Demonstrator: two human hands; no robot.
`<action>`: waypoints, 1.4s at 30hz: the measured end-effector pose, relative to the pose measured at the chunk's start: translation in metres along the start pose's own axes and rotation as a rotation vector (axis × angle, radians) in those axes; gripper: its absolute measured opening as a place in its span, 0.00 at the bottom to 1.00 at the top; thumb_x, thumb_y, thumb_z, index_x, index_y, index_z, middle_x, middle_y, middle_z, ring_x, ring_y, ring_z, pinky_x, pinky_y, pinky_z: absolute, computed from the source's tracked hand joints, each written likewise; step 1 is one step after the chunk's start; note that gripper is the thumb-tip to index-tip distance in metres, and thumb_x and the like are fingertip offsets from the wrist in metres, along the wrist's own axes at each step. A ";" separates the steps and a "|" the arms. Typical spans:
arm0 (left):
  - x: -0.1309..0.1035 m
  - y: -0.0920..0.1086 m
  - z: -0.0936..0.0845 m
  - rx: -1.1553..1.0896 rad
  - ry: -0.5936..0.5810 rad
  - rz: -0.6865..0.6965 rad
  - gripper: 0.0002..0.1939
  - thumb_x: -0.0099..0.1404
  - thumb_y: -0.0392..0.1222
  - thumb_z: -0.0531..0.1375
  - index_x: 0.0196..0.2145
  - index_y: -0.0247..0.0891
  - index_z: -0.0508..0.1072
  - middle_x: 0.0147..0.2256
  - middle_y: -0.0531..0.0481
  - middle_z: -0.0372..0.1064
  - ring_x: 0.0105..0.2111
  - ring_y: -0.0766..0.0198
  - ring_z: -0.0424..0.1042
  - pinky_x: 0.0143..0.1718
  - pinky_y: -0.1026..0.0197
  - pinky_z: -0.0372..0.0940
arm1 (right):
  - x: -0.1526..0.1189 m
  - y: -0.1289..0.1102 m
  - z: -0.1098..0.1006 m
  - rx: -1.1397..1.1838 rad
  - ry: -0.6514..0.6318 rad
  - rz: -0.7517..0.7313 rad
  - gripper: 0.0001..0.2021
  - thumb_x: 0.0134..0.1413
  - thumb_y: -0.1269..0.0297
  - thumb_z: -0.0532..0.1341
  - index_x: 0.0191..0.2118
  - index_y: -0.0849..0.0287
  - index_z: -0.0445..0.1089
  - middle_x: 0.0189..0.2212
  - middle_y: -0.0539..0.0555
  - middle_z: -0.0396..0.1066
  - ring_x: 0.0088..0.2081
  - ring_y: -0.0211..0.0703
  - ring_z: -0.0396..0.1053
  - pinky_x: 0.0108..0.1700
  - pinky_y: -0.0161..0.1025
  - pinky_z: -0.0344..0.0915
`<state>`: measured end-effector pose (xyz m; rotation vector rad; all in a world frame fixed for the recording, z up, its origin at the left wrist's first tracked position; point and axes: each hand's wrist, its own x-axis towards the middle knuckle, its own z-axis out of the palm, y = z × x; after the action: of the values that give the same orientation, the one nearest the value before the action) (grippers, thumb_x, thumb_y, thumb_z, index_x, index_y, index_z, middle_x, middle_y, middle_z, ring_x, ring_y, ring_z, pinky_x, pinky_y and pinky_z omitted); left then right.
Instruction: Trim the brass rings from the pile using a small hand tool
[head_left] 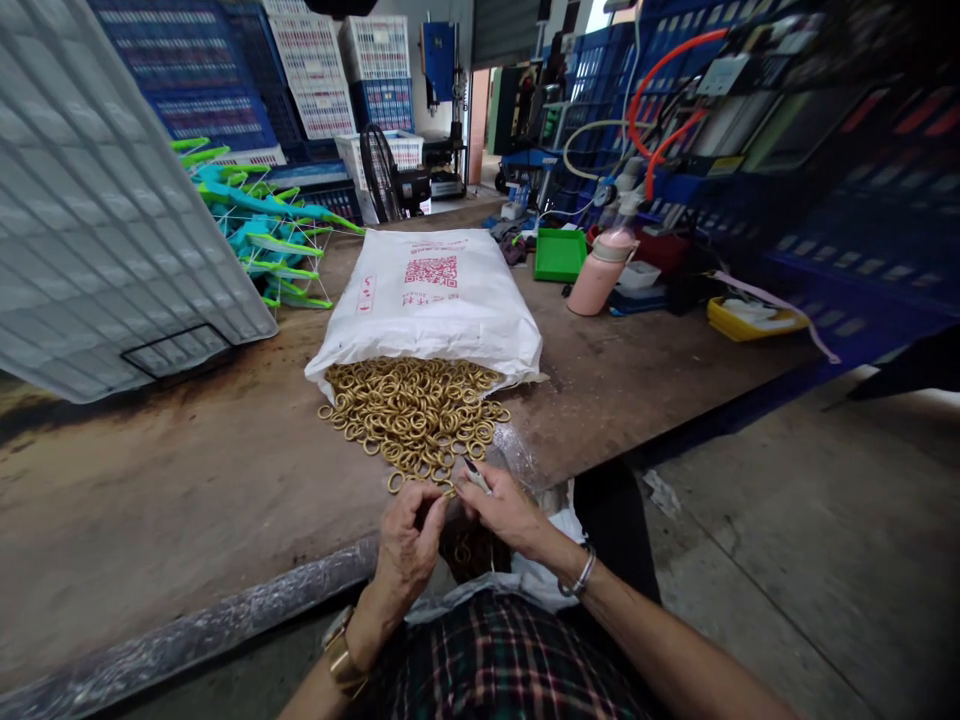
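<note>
Many brass-coloured rings (420, 410) spill from the mouth of a white woven sack (442, 310) with red print onto the brown table. My left hand (411, 530), with a gold watch at its wrist, pinches one ring at the table's front edge. Close beside it, my right hand (506, 505) is closed around a small marker-like tool with a dark tip (478, 477). Below both hands an open bag (480, 550) in front of my lap holds more rings, partly in shadow.
A grey-white crate (127, 200) stands tilted at the left, beside green and teal plastic hangers (277, 235). Behind the sack to the right are a green tray (560, 255), a pink bottle (598, 270) and a yellow dish (754, 318). A black fan (382, 175) stands farther back.
</note>
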<state>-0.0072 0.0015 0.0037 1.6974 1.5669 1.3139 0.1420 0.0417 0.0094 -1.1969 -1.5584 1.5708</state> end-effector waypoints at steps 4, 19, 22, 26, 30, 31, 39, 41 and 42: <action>-0.002 0.005 0.002 -0.116 -0.040 -0.133 0.05 0.57 0.40 0.57 0.26 0.39 0.71 0.23 0.53 0.68 0.23 0.66 0.66 0.28 0.64 0.61 | 0.002 -0.004 0.002 -0.062 0.019 -0.020 0.11 0.53 0.59 0.53 0.25 0.59 0.59 0.19 0.44 0.58 0.23 0.32 0.53 0.26 0.31 0.52; -0.012 0.008 0.007 -0.812 -0.249 -0.698 0.16 0.56 0.53 0.60 0.28 0.36 0.66 0.23 0.56 0.61 0.18 0.73 0.56 0.18 0.69 0.52 | 0.003 -0.004 0.005 -0.129 0.040 -0.079 0.08 0.53 0.62 0.52 0.27 0.58 0.63 0.21 0.46 0.62 0.24 0.34 0.59 0.28 0.30 0.55; -0.013 0.007 0.008 -0.818 -0.217 -0.695 0.17 0.55 0.53 0.61 0.27 0.36 0.66 0.22 0.56 0.60 0.18 0.74 0.55 0.18 0.69 0.52 | 0.001 0.002 0.003 -0.298 0.077 -0.135 0.09 0.55 0.64 0.50 0.29 0.58 0.64 0.20 0.46 0.62 0.23 0.35 0.59 0.28 0.32 0.55; -0.012 0.004 0.008 -0.810 -0.172 -0.660 0.16 0.56 0.53 0.61 0.27 0.36 0.66 0.22 0.57 0.60 0.18 0.74 0.56 0.19 0.69 0.52 | -0.004 0.012 0.002 -0.624 0.032 -0.312 0.07 0.50 0.73 0.51 0.28 0.57 0.63 0.23 0.49 0.65 0.26 0.37 0.61 0.30 0.33 0.54; -0.012 0.002 0.008 -0.763 -0.160 -0.640 0.17 0.55 0.55 0.60 0.28 0.36 0.65 0.21 0.57 0.61 0.18 0.73 0.56 0.19 0.68 0.53 | -0.007 0.020 0.005 -0.780 0.011 -0.352 0.07 0.47 0.75 0.51 0.30 0.57 0.63 0.25 0.50 0.67 0.28 0.39 0.63 0.30 0.33 0.52; -0.012 0.002 0.008 -0.750 -0.159 -0.639 0.18 0.56 0.55 0.60 0.29 0.37 0.66 0.21 0.57 0.61 0.18 0.73 0.57 0.19 0.68 0.54 | -0.007 0.021 0.006 -0.801 0.015 -0.353 0.07 0.47 0.75 0.51 0.31 0.57 0.63 0.25 0.50 0.67 0.28 0.39 0.63 0.30 0.33 0.52; -0.015 0.002 0.006 -0.683 -0.154 -0.598 0.16 0.58 0.54 0.58 0.27 0.37 0.64 0.20 0.57 0.61 0.19 0.71 0.59 0.20 0.68 0.56 | -0.005 0.023 0.008 -0.909 0.041 -0.323 0.10 0.46 0.75 0.51 0.34 0.58 0.63 0.28 0.51 0.70 0.30 0.40 0.66 0.30 0.35 0.50; -0.015 0.001 0.007 -0.675 -0.159 -0.595 0.16 0.58 0.54 0.58 0.27 0.38 0.64 0.20 0.57 0.61 0.19 0.71 0.60 0.21 0.68 0.57 | -0.006 0.022 0.009 -0.919 0.043 -0.297 0.10 0.45 0.74 0.51 0.35 0.58 0.63 0.28 0.52 0.71 0.30 0.40 0.66 0.30 0.35 0.50; -0.015 0.001 0.007 -0.669 -0.161 -0.594 0.16 0.58 0.55 0.57 0.27 0.38 0.64 0.20 0.57 0.62 0.19 0.71 0.60 0.21 0.67 0.58 | -0.006 0.021 0.009 -0.922 0.041 -0.282 0.10 0.45 0.74 0.51 0.35 0.58 0.63 0.29 0.52 0.71 0.30 0.41 0.66 0.30 0.35 0.50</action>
<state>0.0011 -0.0111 -0.0030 0.8187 1.2036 1.1586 0.1393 0.0300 -0.0110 -1.3377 -2.3966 0.6100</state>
